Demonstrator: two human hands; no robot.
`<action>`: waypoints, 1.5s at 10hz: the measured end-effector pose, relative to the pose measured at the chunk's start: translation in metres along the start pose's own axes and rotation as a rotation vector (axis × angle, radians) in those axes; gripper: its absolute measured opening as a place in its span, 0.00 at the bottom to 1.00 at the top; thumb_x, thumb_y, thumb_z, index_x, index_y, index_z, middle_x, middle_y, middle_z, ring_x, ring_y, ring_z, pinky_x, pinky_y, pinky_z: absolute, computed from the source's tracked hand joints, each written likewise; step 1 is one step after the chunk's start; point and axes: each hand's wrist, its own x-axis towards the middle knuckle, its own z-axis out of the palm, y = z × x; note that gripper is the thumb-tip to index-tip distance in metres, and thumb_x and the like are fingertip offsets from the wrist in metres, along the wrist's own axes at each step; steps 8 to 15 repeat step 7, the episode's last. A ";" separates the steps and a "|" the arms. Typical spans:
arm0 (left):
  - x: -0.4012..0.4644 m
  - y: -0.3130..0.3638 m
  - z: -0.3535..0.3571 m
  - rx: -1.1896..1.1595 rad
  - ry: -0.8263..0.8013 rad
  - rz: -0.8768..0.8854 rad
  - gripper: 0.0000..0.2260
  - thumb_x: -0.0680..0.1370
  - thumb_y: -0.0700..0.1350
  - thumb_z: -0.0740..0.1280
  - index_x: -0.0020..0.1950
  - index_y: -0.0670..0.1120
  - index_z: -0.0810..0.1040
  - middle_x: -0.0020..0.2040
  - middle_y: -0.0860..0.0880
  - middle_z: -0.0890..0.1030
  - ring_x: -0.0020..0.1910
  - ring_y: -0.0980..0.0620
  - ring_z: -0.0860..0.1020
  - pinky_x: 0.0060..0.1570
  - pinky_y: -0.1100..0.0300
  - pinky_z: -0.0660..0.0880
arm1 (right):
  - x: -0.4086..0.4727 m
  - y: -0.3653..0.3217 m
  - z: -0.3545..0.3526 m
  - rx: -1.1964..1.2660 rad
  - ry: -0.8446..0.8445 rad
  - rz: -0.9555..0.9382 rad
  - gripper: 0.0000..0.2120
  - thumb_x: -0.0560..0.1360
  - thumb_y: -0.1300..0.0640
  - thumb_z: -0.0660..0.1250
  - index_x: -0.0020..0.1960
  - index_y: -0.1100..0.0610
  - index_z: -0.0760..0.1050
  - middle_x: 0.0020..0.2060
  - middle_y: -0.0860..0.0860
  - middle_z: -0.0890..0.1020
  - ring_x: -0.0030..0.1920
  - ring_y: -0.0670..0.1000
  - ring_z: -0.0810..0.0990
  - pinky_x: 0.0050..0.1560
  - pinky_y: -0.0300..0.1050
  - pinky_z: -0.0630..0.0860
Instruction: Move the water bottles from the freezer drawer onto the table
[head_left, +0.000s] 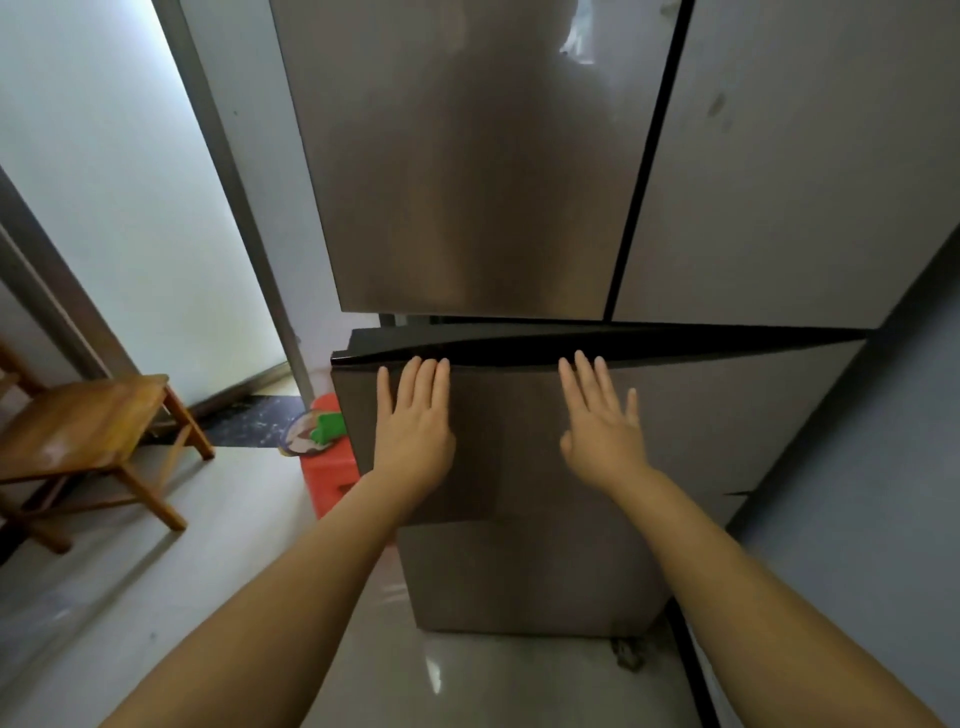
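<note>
Both flat hands (415, 415) on freezer drawer (701, 415)

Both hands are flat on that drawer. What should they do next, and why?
Probably curl the fingers over the top edge and pull. The freezer drawer stands only slightly ajar, the left hand and right hand lie flat on its front, and no bottles show yet.

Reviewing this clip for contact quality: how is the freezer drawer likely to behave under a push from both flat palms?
The freezer drawer looks rigid, so it should move as one piece. It sits out farther on its left side, so an uneven push might skew it. The left hand and right hand lie flat on a smooth, glossy front, where palms could slip.
</note>
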 end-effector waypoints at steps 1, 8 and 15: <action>0.019 -0.004 0.016 0.017 0.009 -0.005 0.36 0.78 0.48 0.59 0.78 0.44 0.39 0.79 0.46 0.43 0.77 0.46 0.36 0.70 0.44 0.31 | 0.013 0.001 0.009 -0.015 0.030 -0.016 0.43 0.78 0.58 0.60 0.76 0.51 0.29 0.75 0.49 0.30 0.76 0.52 0.30 0.76 0.60 0.40; 0.059 -0.028 0.046 -0.068 0.008 0.039 0.37 0.77 0.45 0.61 0.79 0.47 0.41 0.79 0.44 0.43 0.78 0.46 0.38 0.75 0.45 0.42 | 0.025 0.004 0.000 0.160 -0.139 0.002 0.38 0.80 0.54 0.58 0.78 0.50 0.34 0.76 0.48 0.31 0.76 0.49 0.31 0.76 0.57 0.39; 0.059 -0.028 0.046 -0.068 0.008 0.039 0.37 0.77 0.45 0.61 0.79 0.47 0.41 0.79 0.44 0.43 0.78 0.46 0.38 0.75 0.45 0.42 | 0.025 0.004 0.000 0.160 -0.139 0.002 0.38 0.80 0.54 0.58 0.78 0.50 0.34 0.76 0.48 0.31 0.76 0.49 0.31 0.76 0.57 0.39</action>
